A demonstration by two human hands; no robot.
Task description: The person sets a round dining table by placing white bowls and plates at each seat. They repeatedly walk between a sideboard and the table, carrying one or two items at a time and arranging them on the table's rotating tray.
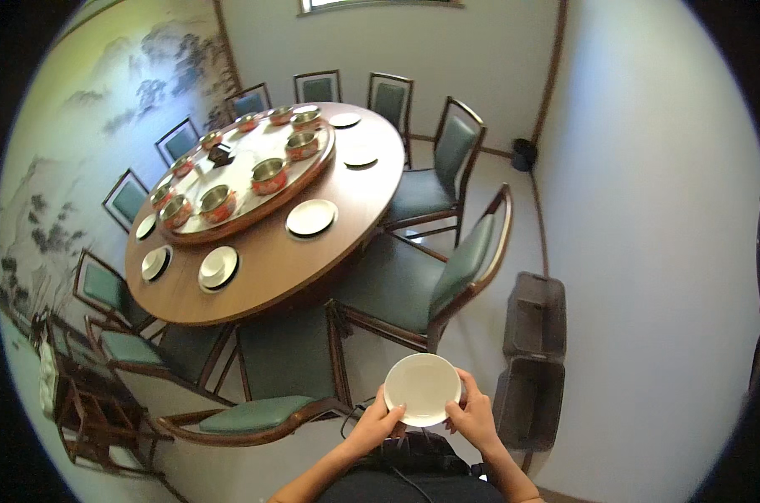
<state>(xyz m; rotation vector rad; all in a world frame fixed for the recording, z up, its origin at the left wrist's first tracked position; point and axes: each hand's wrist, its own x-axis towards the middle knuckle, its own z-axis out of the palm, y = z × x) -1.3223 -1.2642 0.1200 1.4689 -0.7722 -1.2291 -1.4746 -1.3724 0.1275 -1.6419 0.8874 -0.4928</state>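
A round white ceramic dish (pixel 423 385) is held level in front of my body. My left hand (pixel 380 420) grips its left rim, thumb on top; my right hand (pixel 475 415) grips the right rim the same way. Whether several dishes are stacked there I cannot tell. Ahead stands a round wooden dining table (pixel 304 270) with a raised turntable (pixel 245 162). Several red-patterned metal pots (pixel 269 177) ring the turntable. White plates on dark bases sit along the table edge, such as the nearest right plate (pixel 311 217). Smaller white ware rests on another plate (pixel 218 267).
Green-padded wooden chairs surround the table, with one chair (pixel 260 415) close at my left and another (pixel 392 276) ahead. Two dark plastic crates (pixel 535 314) stand along the right wall. A small black bin (pixel 524 154) sits in the far corner. Wooden furniture (pixel 97 402) stands far left.
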